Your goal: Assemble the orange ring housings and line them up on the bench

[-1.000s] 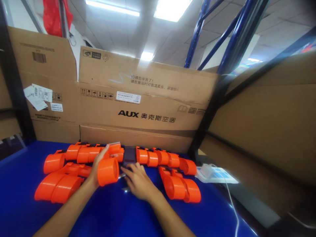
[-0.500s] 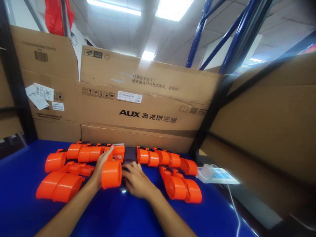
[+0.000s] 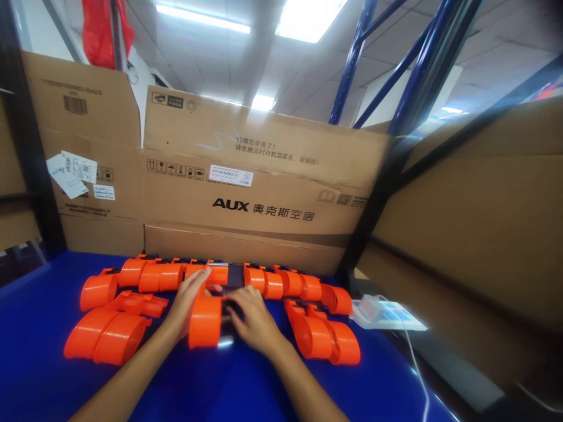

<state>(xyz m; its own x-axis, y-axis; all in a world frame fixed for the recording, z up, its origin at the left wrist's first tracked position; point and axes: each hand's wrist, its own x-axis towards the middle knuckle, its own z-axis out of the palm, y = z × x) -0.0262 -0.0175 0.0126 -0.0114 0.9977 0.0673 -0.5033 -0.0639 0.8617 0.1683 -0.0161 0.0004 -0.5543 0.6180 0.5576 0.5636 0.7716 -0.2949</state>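
My left hand (image 3: 183, 306) is wrapped round an orange plastic part with a wide ring (image 3: 204, 322) at its near end, held above the blue tabletop. The thumb points up along its far side. My right hand (image 3: 253, 319) is at the right side of that ring, fingers curled in towards a dark piece; the fingertips are partly hidden, and what they grip cannot be made out. Behind the hands stands a row of similar orange ring parts (image 3: 152, 276) with dark pieces on top. A dark flat object (image 3: 236, 274) lies in the row's gap.
More orange ring parts lie at the left (image 3: 118, 340) and right (image 3: 323, 337) on the blue tabletop (image 3: 185, 392). A cardboard panel (image 3: 255, 234) stands along the back. At the right edge are a white power strip (image 3: 409, 316) and a hanging cable (image 3: 416, 366).
The held orange part has moved slightly right and nearer, its ring turned so the opening shows less. My right hand has shifted a little right with it.
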